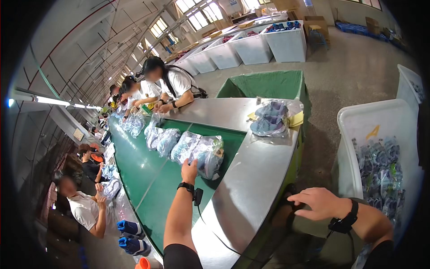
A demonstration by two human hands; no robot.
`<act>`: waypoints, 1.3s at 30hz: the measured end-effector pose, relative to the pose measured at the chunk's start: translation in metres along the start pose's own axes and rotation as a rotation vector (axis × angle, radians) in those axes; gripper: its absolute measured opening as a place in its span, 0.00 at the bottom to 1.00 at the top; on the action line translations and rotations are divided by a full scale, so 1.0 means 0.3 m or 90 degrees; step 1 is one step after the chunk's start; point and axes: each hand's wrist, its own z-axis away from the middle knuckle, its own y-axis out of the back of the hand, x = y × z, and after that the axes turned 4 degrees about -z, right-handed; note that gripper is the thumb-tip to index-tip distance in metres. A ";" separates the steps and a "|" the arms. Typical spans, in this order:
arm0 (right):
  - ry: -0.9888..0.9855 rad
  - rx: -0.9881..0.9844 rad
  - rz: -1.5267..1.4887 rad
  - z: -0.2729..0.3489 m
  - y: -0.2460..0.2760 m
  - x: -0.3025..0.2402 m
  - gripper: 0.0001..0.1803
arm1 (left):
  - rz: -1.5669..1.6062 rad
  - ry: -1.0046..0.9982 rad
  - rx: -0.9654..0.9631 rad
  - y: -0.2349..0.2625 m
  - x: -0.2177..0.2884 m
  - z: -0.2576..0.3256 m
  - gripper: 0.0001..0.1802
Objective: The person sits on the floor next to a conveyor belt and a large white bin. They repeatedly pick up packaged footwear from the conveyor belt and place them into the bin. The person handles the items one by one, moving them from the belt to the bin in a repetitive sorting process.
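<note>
My left hand (pixel 189 169) touches the near side of a clear-bagged pair of shoes (pixel 208 154) on a green conveyor belt (pixel 156 197); whether its fingers have closed on the plastic, I cannot tell. My right hand (pixel 316 201), empty with fingers spread, hangs beyond the bench's metal edge (pixel 255 179). The step in hand looks like reaching for the bag; lifting it would call for a firm grip on the slippery wrap, perhaps with my right hand brought over in support. Farther up the belt lie more bagged shoes (pixel 162 141). Another bagged pair (pixel 270 120) sits on the metal corner, near a green bin (pixel 264 85). To my right, a white bin (pixel 385 117) holds wrapped pairs, while co-workers (pixel 181 83) line both sides of the belt.
</note>
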 end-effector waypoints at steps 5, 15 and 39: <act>0.017 0.010 0.147 -0.007 0.022 0.059 0.27 | 0.185 0.179 -0.075 -0.049 -0.016 0.081 0.54; 0.036 0.040 0.106 -0.021 0.067 0.044 0.28 | 0.358 0.196 -0.149 -0.065 0.102 0.231 0.20; 0.065 0.026 0.164 0.007 0.018 0.015 0.28 | 0.314 -0.028 -0.231 0.071 0.178 0.757 0.52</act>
